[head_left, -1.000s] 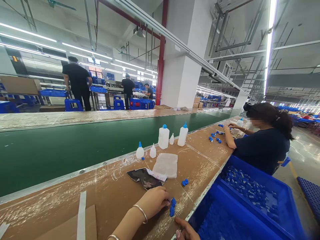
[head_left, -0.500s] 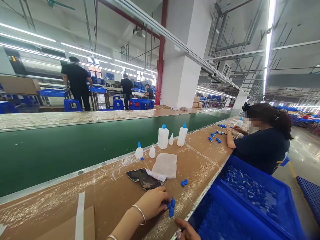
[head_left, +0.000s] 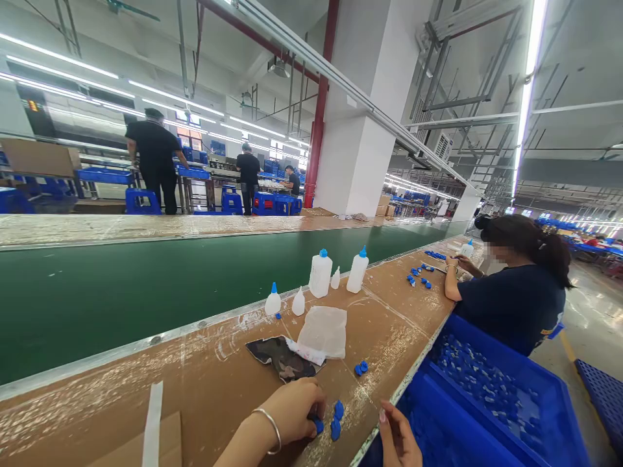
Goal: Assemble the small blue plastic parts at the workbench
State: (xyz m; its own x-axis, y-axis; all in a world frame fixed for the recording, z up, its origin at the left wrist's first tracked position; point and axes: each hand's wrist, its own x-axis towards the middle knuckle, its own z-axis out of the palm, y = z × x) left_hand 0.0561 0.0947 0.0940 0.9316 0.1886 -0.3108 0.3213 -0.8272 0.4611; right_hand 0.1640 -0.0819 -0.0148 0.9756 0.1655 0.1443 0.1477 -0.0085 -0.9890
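The left hand (head_left: 292,412) now pinches one blue part (head_left: 317,425) at the bench's (head_left: 219,383) near edge, two more parts (head_left: 337,419) just beside it. The right hand (head_left: 399,438), fingers loosely apart and empty, has risen over the bin (head_left: 549,395), apparently free to fetch.

No text, label or number is legible — bottles (head_left: 320,274) and bins (head_left: 491,389) included.

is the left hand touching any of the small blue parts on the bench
Touching. The head view shows the left hand with its fingertips resting on one small blue part; two more blue parts lie just beside it, apart from the fingers.
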